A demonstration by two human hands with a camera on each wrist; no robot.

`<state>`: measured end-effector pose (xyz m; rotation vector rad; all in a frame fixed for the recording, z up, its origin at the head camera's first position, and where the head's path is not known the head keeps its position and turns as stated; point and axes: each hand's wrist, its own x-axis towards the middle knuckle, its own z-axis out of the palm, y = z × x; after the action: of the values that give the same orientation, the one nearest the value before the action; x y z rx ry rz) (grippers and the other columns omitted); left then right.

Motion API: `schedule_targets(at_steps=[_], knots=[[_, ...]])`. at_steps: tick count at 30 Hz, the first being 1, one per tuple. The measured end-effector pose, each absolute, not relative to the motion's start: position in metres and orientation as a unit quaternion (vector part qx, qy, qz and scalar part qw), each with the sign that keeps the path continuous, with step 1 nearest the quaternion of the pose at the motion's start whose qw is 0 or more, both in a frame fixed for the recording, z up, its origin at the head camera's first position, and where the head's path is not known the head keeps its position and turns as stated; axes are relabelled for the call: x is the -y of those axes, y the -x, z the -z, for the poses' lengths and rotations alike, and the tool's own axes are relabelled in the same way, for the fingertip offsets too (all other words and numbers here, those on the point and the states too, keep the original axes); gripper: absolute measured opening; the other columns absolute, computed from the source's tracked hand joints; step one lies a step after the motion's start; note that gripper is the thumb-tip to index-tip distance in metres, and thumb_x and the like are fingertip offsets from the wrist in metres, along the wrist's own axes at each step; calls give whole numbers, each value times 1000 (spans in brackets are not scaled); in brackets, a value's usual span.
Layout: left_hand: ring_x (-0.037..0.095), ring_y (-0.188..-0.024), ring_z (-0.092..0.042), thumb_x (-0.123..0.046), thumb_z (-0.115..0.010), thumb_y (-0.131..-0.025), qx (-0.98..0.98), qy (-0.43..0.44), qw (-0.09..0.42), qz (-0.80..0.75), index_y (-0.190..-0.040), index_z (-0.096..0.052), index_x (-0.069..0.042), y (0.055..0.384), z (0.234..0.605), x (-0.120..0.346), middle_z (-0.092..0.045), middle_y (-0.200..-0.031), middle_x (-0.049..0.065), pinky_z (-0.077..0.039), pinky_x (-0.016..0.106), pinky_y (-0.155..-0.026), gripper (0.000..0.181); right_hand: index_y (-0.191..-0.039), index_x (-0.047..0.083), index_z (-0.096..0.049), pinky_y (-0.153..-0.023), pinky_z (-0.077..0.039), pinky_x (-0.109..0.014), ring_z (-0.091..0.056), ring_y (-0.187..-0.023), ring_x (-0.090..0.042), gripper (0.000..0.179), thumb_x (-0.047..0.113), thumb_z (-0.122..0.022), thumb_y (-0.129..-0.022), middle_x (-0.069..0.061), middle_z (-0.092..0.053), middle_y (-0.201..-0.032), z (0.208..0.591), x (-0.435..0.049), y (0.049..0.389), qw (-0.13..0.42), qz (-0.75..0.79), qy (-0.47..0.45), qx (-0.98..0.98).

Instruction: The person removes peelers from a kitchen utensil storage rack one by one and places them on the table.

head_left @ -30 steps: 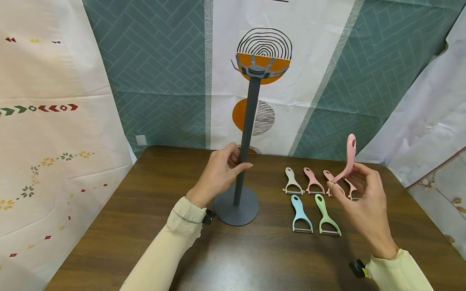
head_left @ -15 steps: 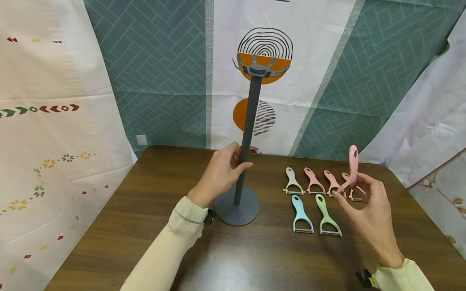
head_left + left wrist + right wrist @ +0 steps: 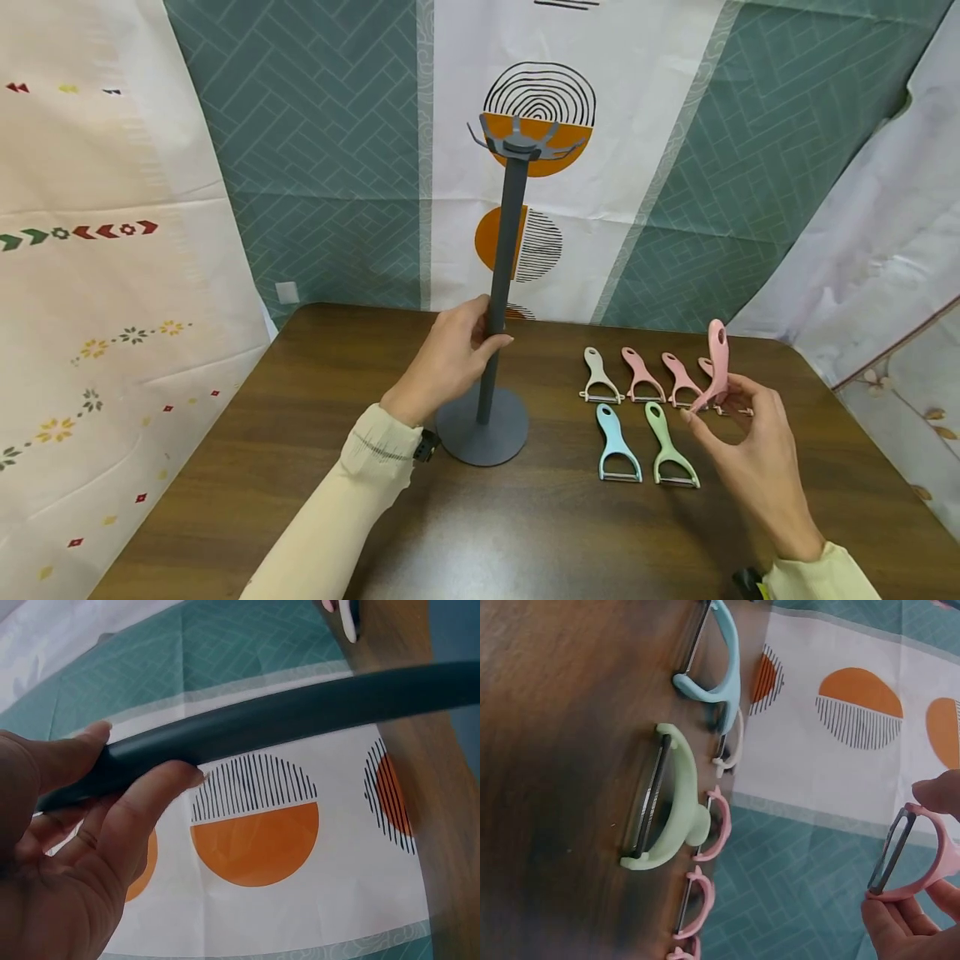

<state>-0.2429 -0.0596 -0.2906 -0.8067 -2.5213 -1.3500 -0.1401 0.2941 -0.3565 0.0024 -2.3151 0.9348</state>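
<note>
In the head view my left hand grips the post of a dark grey stand, thumb on one side and fingers on the other. The left wrist view shows the same post between thumb and fingers. A ring of upturned hooks tops the stand. My right hand pinches a pink Y-shaped peeler by its blade end, handle pointing up. In the right wrist view the thumb and fingers hold this peeler at both sides of its metal blade. It is above the table, apart from the hooks.
Right of the stand's round base lie a white peeler, pink peelers, a blue peeler and a green peeler. The rightmost pink one is partly hidden by the held peeler. Patterned cloth hangs behind the wooden table.
My right hand has come down and slightly toward me with the pink peeler, its handle still up. The left hand keeps its grip on the post. The head view has shifted slightly.
</note>
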Motion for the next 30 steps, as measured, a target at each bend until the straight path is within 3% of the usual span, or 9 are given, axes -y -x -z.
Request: schedule_targets(at_steps=[22, 25, 30], knots=[[19, -72, -60, -11, -73, -95, 841, 238, 142, 466, -98, -66, -4, 254, 294, 47, -68, -81, 7, -50, 31, -65, 11, -132, -8, -53, -89, -31, 8, -38, -106, 17, 68, 9, -88, -77, -22, -52, -123, 379, -315, 135, 273, -315, 21, 909], [19, -73, -60, -11, -73, -95, 843, 235, 144, 462, -98, -65, -5, 256, 295, 46, -67, -82, 7, -51, 32, -66, 10, -130, -8, -53, -86, -33, 3, -45, -103, 7, 67, 12, -88, -77, -23, -52, -122, 383, -319, 134, 265, -300, 30, 916], [19, -75, -62, -12, -72, -96, 844, 231, 140, 464, -98, -64, -5, 260, 297, 45, -68, -84, 8, -51, 32, -67, 10, -126, -11, -54, -81, -34, -22, -53, -99, -26, 64, 13, -87, -77, -24, -55, -113, 389, -325, 132, 255, -265, 31, 929]])
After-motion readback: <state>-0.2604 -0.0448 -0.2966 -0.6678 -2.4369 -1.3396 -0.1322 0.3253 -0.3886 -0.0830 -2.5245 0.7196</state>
